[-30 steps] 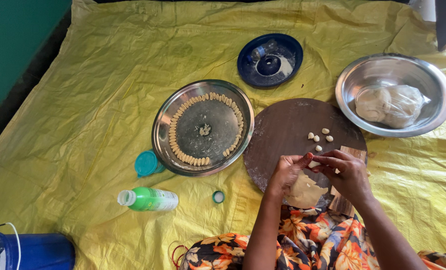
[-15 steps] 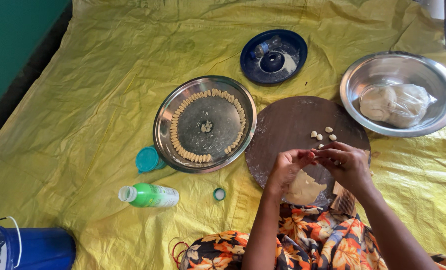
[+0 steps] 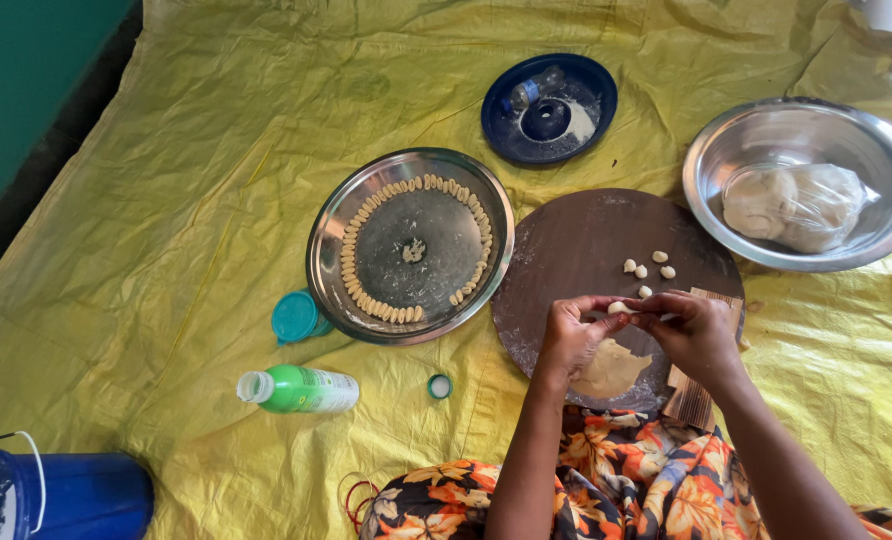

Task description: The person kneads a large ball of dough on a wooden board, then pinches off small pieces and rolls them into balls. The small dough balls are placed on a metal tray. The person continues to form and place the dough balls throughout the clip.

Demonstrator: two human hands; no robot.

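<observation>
My left hand (image 3: pixel 571 335) and my right hand (image 3: pixel 694 330) meet over the near edge of a round dark wooden board (image 3: pixel 586 250), both pinching a small piece of pale dough (image 3: pixel 618 308) between their fingertips. Under the hands lies a flat lump of dough (image 3: pixel 611 370). Several small dough pieces (image 3: pixel 648 269) sit on the board just beyond my fingers. A ridged wooden paddle (image 3: pixel 694 400) lies under my right hand. To the left stands a steel plate (image 3: pixel 331 245) ringed with several small shaped dough pieces (image 3: pixel 376 305).
A steel bowl (image 3: pixel 726 150) with bagged dough sits at the far right. A blue plate (image 3: pixel 576 75) holds a small bottle. A green bottle (image 3: pixel 301 389) lies open, its cap (image 3: pixel 440 386) nearby, beside a teal lid (image 3: pixel 294 316). A blue bucket (image 3: pixel 76 495) stands at bottom left. Yellow sheet (image 3: pixel 166 180) covers all.
My hands have stayed together over the board's near edge, working the small dough piece. The view has shifted slightly; nothing else has moved.
</observation>
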